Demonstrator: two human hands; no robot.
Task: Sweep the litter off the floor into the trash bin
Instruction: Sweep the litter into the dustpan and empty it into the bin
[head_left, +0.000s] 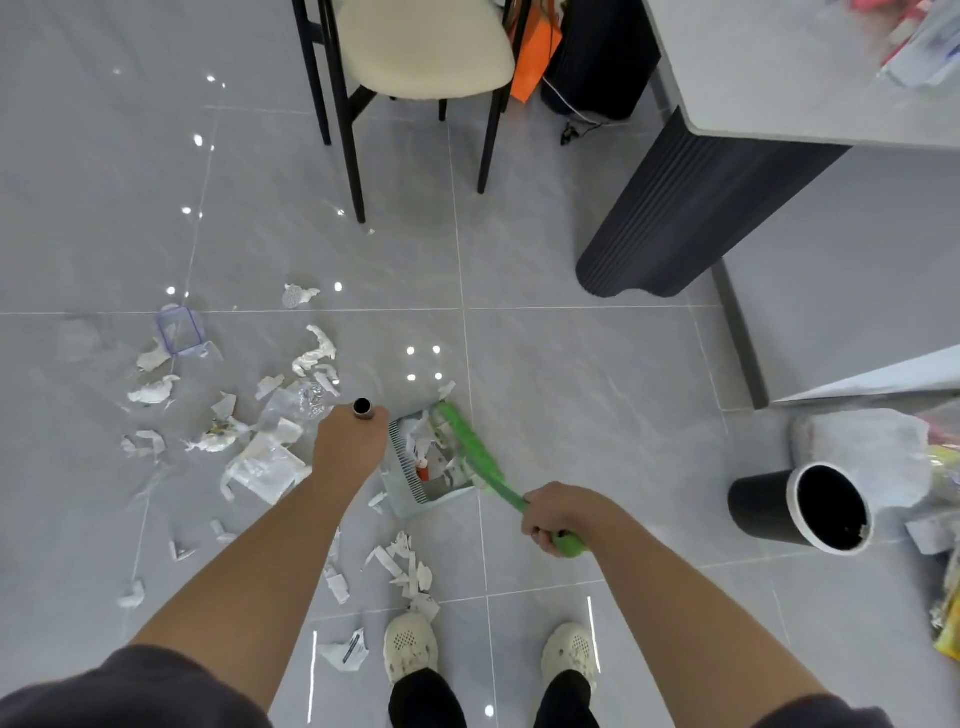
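My left hand grips the upright handle of a pale blue dustpan that rests on the grey tiled floor. My right hand holds a green brush, whose head lies across the pan's open side. Torn paper and a red bit lie inside the pan. Scraps of white paper and clear plastic wrappers are scattered to the left of the pan, and more scraps lie near my feet. A black trash bin with a white rim stands tilted at the right.
A chair with a cream seat and black legs stands ahead. A grey table on a dark ribbed base fills the upper right. A filled plastic bag sits behind the bin. An orange bag leans beyond the chair.
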